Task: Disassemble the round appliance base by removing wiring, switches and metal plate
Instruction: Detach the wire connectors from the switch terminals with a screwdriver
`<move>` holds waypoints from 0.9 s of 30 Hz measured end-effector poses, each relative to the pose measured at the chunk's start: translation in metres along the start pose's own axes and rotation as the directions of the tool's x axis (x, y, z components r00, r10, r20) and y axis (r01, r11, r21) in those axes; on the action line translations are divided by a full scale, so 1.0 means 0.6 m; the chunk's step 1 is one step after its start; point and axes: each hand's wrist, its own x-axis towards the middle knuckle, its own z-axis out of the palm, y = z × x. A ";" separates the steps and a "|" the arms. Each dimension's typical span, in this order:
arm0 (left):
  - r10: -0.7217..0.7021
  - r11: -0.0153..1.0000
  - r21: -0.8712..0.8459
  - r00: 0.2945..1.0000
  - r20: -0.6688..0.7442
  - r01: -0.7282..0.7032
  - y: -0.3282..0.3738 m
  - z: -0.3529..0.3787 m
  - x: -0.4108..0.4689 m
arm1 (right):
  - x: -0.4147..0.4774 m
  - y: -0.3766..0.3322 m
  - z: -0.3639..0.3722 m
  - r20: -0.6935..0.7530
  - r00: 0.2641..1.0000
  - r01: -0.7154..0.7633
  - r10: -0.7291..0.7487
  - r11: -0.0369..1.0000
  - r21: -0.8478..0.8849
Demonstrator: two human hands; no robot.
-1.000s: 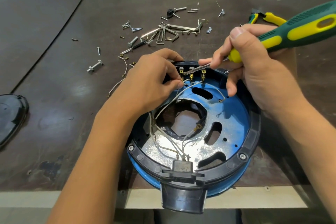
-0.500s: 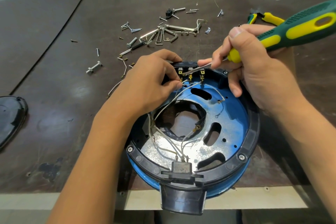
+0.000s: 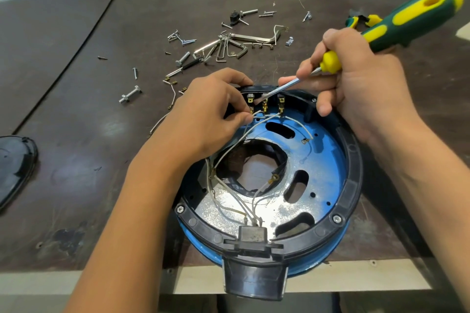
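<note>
left hand [image 3: 203, 119] fingers [image 3: 241, 117] pinch wire [image 3: 255, 112] | right hand [image 3: 361, 89] fingers [image 3: 309, 66] grip screwdriver [image 3: 412, 15] (tip at switch terminals [image 3: 265, 105])

loose screws [image 3: 187, 54] behind appliance base [image 3: 352, 185], cover [image 3: 15, 168] far left

Blue base [image 3: 328, 160] with black rim [image 3: 352, 183]; green-and-yellow screwdriver [image 3: 407, 20].

Plate [image 3: 328, 168]: metal, blue paint worn to bare speckled silver. Ring [image 3: 354, 173]: matt black plastic. Wires [image 3: 248, 132]: dull white sheathing, brassy terminals [image 3: 280, 107]. Screwdriver [image 3: 412, 18]: smooth green-yellow plastic handle, polished metal shaft. Screws [image 3: 182, 40]: bright metal. Table [image 3: 89, 122]: dark, scuffed, faintly glossy
</note>
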 end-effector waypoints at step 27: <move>-0.006 1.000 0.008 1.000 -0.009 0.006 0.004 -0.001 0.000 | -0.003 0.004 0.003 0.004 0.995 0.102 -0.102 0.994 0.037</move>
